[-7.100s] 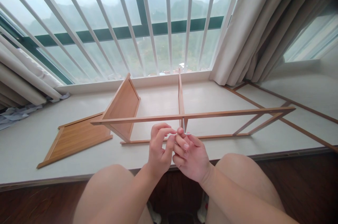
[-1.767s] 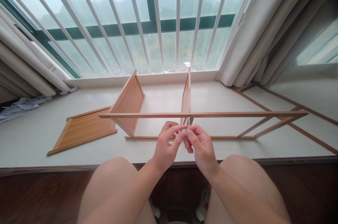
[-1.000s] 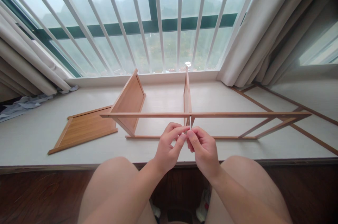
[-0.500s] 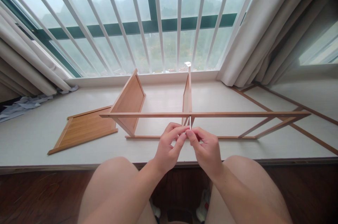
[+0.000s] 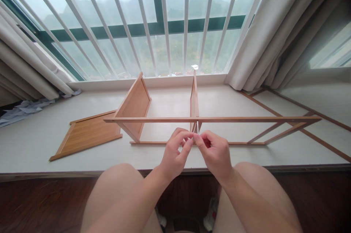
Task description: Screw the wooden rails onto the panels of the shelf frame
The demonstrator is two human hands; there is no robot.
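Observation:
Between my fingertips is a thin silver hex key (image 5: 197, 127), its upper end at the near rail (image 5: 153, 119) of a wooden shelf frame, where the middle shelf panel (image 5: 194, 97) joins. My right hand (image 5: 216, 154) is closed, thumb and forefinger pinching the key's lower end. Just left of it, my left hand (image 5: 175, 150) is also closed, its thumb and fingertips pinched together at the key. The fingers cover the key's lower part. A second shelf panel (image 5: 134, 105) stands tilted in the frame at the left.
A loose wooden panel (image 5: 87, 134) lies flat on the pale window ledge (image 5: 164, 160) at the left. Another wooden frame (image 5: 326, 141) lies at the right. Beyond are a barred window (image 5: 149, 39) and curtains (image 5: 263, 39) at both sides. My knees are against the ledge's front edge.
My right hand has shifted very slightly right. A second thin silver line now shows slanting beside the upright one, above my fingertips. The middle panel's far top has tipped slightly left.

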